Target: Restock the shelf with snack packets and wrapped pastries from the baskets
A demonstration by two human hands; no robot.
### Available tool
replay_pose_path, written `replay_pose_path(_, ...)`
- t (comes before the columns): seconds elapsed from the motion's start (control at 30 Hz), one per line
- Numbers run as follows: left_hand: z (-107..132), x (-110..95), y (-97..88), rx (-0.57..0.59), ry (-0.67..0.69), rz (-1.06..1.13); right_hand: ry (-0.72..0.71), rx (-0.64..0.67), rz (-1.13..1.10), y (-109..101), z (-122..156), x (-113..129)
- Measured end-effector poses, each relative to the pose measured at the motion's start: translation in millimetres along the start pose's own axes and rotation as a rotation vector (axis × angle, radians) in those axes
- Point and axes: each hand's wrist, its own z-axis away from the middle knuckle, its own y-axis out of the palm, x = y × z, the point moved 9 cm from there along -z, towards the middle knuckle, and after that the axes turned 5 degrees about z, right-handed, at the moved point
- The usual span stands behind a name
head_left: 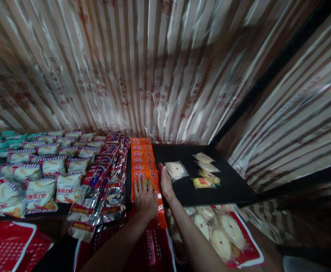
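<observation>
A row of overlapping orange snack packets [142,161] runs front to back on the black shelf. My left hand [145,196] lies flat on the nearer packets, its fingers stretched out. Along the right side of the row, my right hand [165,182] stands on edge with its fingers extended, the palm turned towards the packets. Just right of that hand sits a clear-wrapped white round bread [177,170]. Dark red and silver foil packets [95,181] are stacked in a column left of the orange row.
Several small wrapped packs [205,183] lie on the black shelf [227,189] to the right. White bagged snacks [42,192] fill the left. Below are a red basket [8,241] and another red basket [247,247] with wrapped round breads [221,241]. A striped sheet [154,68] covers the back.
</observation>
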Motion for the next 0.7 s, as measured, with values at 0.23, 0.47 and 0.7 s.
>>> replay_pose_path(0.23,-3,7,8.8,0.043,-0.017,-0.062,0.033,0.083,-0.104,16,-18,-7)
replay_pose_path(0.47,-6,8,3.4,0.086,-0.034,-0.018,0.001,0.099,-0.011,19,-23,3)
replay_pose_path(0.7,-6,9,-0.3,0.123,-0.089,0.004,-0.037,0.096,0.11,21,-33,2)
